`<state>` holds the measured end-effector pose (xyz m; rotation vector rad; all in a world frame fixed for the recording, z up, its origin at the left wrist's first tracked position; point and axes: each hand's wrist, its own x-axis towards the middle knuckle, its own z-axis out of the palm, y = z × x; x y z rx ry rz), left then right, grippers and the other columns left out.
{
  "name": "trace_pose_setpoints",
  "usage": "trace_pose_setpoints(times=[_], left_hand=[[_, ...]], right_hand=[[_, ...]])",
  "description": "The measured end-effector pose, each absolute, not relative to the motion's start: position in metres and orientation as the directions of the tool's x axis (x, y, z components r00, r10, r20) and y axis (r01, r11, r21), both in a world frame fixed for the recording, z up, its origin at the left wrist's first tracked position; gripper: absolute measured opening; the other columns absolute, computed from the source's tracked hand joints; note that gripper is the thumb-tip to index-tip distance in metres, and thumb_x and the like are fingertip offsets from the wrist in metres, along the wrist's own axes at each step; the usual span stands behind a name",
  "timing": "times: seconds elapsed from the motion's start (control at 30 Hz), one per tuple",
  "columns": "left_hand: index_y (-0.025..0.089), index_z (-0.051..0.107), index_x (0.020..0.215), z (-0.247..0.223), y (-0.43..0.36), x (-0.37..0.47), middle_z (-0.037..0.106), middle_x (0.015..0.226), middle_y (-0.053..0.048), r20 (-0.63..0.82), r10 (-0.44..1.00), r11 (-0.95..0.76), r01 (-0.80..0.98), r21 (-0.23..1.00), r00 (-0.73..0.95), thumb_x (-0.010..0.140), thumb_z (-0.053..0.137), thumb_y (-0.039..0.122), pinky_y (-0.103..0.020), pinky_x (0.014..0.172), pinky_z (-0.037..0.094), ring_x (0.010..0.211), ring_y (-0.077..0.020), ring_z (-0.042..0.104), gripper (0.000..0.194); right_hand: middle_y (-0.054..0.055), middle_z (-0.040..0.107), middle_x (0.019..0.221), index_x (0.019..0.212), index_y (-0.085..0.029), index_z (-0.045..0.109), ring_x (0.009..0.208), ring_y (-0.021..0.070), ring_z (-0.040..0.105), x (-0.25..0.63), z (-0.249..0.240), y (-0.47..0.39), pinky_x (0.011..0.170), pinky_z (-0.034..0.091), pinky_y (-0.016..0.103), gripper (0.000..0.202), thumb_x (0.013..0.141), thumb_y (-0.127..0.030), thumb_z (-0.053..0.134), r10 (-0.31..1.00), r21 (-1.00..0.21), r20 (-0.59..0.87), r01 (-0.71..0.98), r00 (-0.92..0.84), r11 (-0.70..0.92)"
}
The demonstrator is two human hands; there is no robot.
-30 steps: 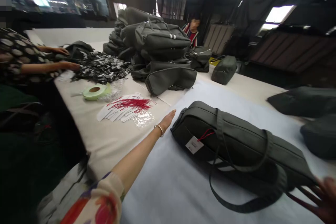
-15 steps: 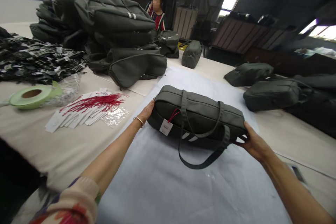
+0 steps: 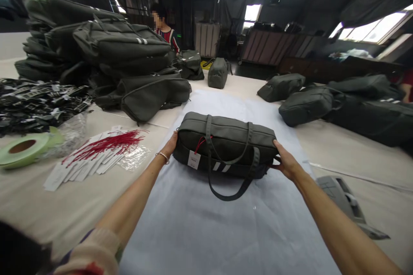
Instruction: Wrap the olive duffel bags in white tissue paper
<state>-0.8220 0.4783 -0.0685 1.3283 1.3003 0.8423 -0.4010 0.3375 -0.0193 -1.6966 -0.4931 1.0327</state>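
Nearest, a floral sleeve crosses the left part of a cloth-covered bench; a white sheet runs up the middle of the bench; outside the sheet's right edge lies a grey device. The dark green bag lies across the sheet, between its left and right edges, zipped top upward; the left hand is set against the bag's left end, fingers mostly hidden, so I cannot tell whether they are closed; the right hand grips the right end, thumb by the upper corner, fingers lower down. A hang tag on a red string shows on the front, left of two white stripes; a handle loop droops toward the sheet's near side.

Outside the sheet's left edge are a pale green roll, a fan of paper tags with red strings, and clear plastic; farther left, a heap of black straps; beyond it, a tall stack of bags. More bags lie by the sheet's right edge; a small upright bag sits past its far edge; behind the stack shows a person in a striped top.
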Motion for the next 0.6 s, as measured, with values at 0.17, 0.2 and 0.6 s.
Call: trace_pose_setpoints(times=[0.17,0.2,0.6], left_hand=[[0.026,0.044,0.142,-0.058,0.462,-0.823,0.046,0.144,-0.005,-0.183,0.965,0.137,0.234,0.963,0.188,0.089,0.014,0.075,-0.039,0.110,0.039,0.136,-0.0260,0.039,0.078],[0.027,0.043,0.142,-0.056,0.458,-0.824,0.046,0.144,-0.004,-0.183,0.966,0.137,0.235,0.962,0.185,0.089,0.014,0.074,-0.039,0.110,0.038,0.137,-0.0259,0.038,0.077],[0.025,0.048,0.139,-0.043,0.409,-0.847,0.051,0.141,-0.004,-0.257,0.940,0.200,0.246,0.948,0.226,0.091,0.011,0.072,-0.043,0.109,0.039,0.135,-0.0295,0.040,0.077]], right_hand=[[-0.002,0.051,0.131,0.106,-0.037,0.061,0.114,0.0250,0.049,-0.405,-0.019,0.328,0.081,0.058,0.049,0.027,0.085,-0.054,0.059,0.736,-0.912,-0.404,-0.182,0.543,-0.367],[-0.001,0.052,0.130,0.106,-0.037,0.062,0.113,0.0246,0.049,-0.406,-0.019,0.325,0.081,0.058,0.049,0.027,0.085,-0.053,0.059,0.736,-0.913,-0.404,-0.184,0.544,-0.364],[0.003,0.058,0.118,0.103,-0.033,0.064,0.098,0.0252,0.054,-0.433,0.006,0.264,0.072,0.060,0.054,0.024,0.083,-0.046,0.064,0.698,-0.890,-0.450,-0.218,0.557,-0.400]])
